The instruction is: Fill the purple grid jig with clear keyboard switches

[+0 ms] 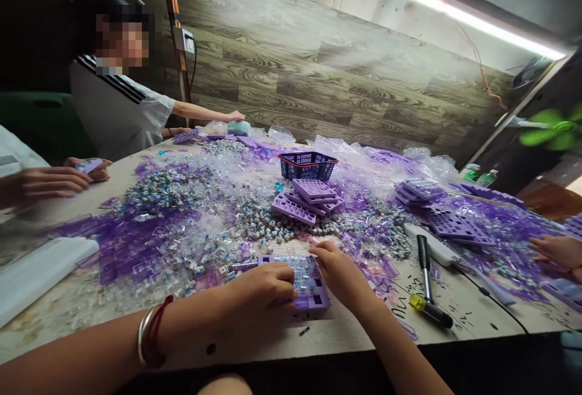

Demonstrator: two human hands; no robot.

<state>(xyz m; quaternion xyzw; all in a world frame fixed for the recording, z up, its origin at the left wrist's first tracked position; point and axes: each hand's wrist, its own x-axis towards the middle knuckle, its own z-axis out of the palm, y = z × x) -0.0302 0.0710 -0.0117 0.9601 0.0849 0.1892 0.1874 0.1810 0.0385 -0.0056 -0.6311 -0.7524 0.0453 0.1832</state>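
Observation:
A purple keyboard plate point(318, 303) lies on the table in front of me, with several clear keycaps point(304, 271) seated in its square openings. My left hand point(268, 289) curls over the plate's left part, its fingers bent down onto it and the fingertips partly hidden. At the plate's upper right edge is my right hand point(339, 271), thumb and fingers drawn together; what they pinch, if anything, is too small to tell. Just beyond spreads a heap of small key switches point(268, 225) with blue stems, mixed with clear and purple keycaps point(140, 243).
Behind the heap stand stacked purple plates point(295, 207) and a dark basket point(309, 168). Right of me lie a mallet point(425, 280) and a white power strip point(431, 243) with its cable. A white tray point(50, 274) is at left. Co-workers' hands point(54, 183) work at both sides.

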